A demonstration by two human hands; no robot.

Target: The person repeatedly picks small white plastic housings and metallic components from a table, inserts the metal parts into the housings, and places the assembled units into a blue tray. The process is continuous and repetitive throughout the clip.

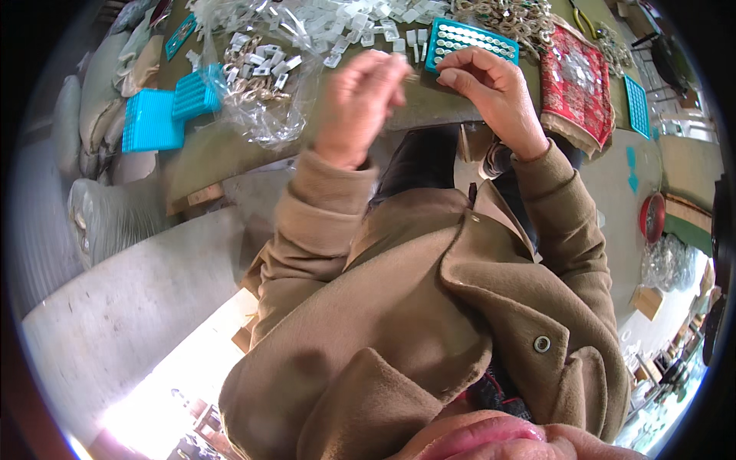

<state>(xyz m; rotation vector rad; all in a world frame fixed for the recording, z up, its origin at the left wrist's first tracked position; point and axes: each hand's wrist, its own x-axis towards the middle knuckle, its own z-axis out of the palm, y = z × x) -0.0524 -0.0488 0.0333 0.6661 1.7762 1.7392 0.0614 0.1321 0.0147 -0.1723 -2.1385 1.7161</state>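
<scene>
My left hand (359, 107) hovers over the front of the work table, smeared by motion. Its fingers are drawn together, and a small pale piece shows at the fingertips, too blurred to name. To its right, my right hand (498, 92) has thumb and forefinger pressed together at the near edge of a blue tray (509, 58). Whatever those fingers hold, if anything, is hidden. Rows of small white round parts sit in the tray. Just beyond my left hand lies a heap of white and translucent plastic pieces (356, 27).
Left of my hands, a clear plastic bag (268, 126) holds tan cords with white tags. Two blue trays (153, 123) lie beyond it. On the right are tan cord bundles (506, 19), a red patterned cloth (586, 123), pliers (583, 19) and another blue tray (636, 106).
</scene>
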